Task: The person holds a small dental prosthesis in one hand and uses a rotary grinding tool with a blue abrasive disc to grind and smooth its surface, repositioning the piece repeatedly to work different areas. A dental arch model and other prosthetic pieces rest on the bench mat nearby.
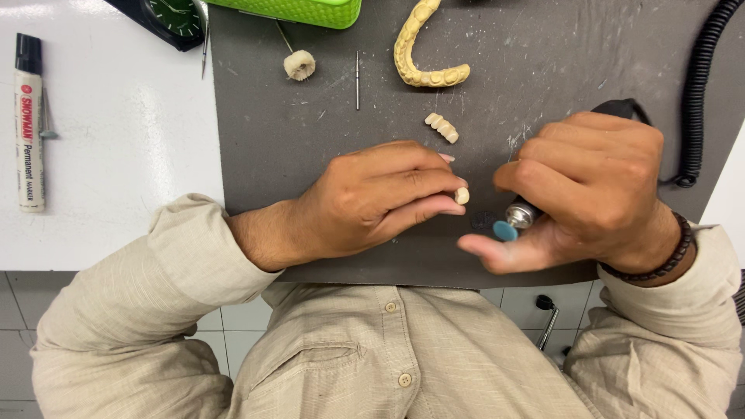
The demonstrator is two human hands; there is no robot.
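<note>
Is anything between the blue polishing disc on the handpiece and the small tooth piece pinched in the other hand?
Nothing visible. The left hand pinches the tooth piece at its fingertips; the blue disc held by the right hand sits just lower right of it, with only bare grey mat showing between.

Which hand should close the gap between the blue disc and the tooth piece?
Right, probably. The right hand grips the rotary tool, its blue disc just short of the tooth piece. The left hand pinches that piece and looks set to steady it.
</note>
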